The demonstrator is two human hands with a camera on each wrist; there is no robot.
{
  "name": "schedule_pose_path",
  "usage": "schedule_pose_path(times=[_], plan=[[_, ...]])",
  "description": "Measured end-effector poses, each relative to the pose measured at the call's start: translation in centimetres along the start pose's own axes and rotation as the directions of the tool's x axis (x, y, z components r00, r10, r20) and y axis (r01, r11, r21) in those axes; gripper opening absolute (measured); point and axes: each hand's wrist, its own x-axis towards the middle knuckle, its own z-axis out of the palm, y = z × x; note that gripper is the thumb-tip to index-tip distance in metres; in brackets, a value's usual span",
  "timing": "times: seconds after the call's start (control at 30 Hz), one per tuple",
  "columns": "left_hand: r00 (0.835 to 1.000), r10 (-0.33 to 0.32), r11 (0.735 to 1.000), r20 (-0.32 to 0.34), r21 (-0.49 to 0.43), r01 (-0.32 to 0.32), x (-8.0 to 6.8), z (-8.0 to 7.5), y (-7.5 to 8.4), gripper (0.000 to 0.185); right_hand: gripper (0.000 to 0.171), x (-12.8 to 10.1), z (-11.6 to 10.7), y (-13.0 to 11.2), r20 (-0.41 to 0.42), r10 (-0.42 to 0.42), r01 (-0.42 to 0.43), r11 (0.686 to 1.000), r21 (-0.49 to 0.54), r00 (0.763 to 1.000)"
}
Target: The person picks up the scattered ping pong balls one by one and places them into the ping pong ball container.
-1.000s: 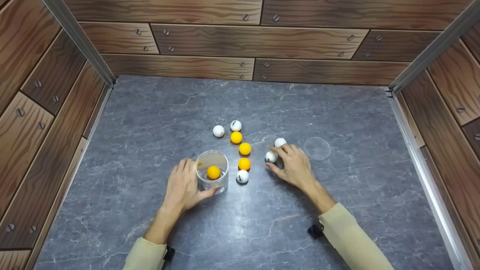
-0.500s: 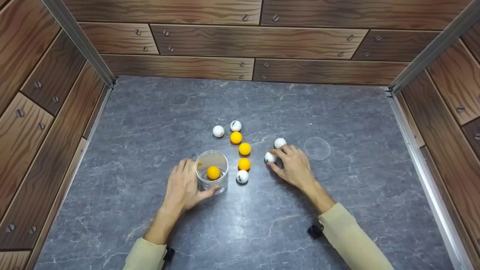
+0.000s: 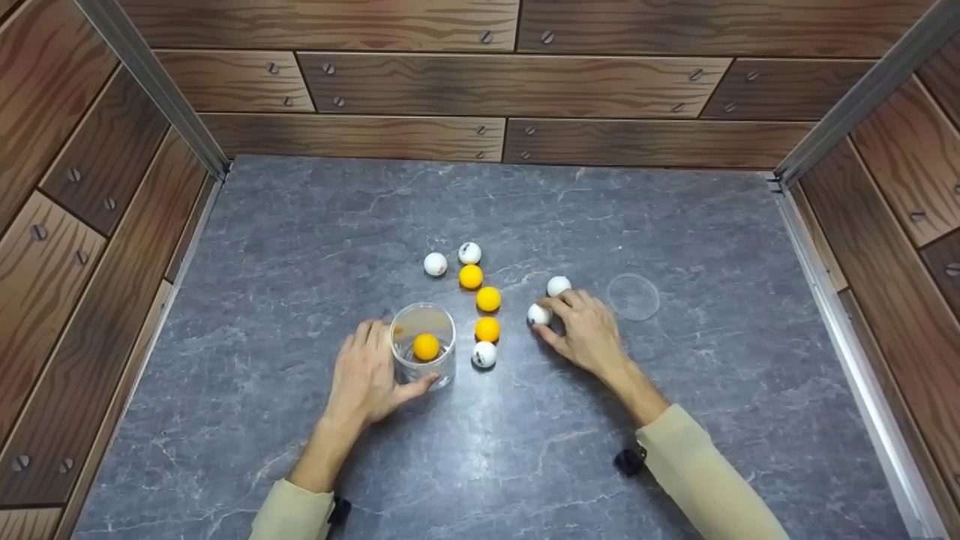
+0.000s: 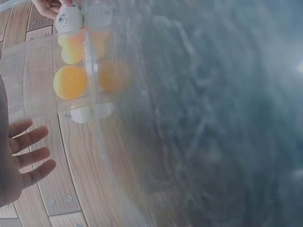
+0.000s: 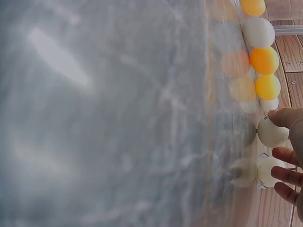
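From the head camera, the left hand (image 3: 367, 371) curls its fingers round a clear cup (image 3: 424, 341) standing on the grey bench (image 3: 300, 247), one orange ball (image 3: 426, 346) inside. The right hand (image 3: 589, 330) pinches a white ball (image 3: 537, 314) (another white ball (image 3: 558, 286) lies just behind).

Left wrist view: fingers (image 4: 28, 156) spread beside the cup wall (image 4: 52, 71).

Right wrist view: a fingertip (image 5: 284, 117) touches the white ball (image 5: 271, 133).

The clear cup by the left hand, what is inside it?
Inside the clear cup sits one orange ball, seen through its open top and wall. The left hand holds the cup's side, hiding that part of the wall. Nothing else shows inside.
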Motion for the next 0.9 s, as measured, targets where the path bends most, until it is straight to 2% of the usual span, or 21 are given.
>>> schedule_pose_path(times=[0.5, 0.9], plan=[[1.000, 0.019, 1.000, -0.017, 0.008, -0.019, 0.1, 0.1, -0.1, 0.093, 0.040, 0.7, -1.8, -0.9, -0.095, -0.030, 0.033, 0.999, 0.037, 0.995], [1.000, 0.001, 1.000, 0.001, 0.004, -0.001, 0.0, 0.0, 0.0, 0.092, 0.038, 1.9, -4.1, -3.0, -0.176, -0.067, 0.084, 0.992, 0.096, 0.982]])
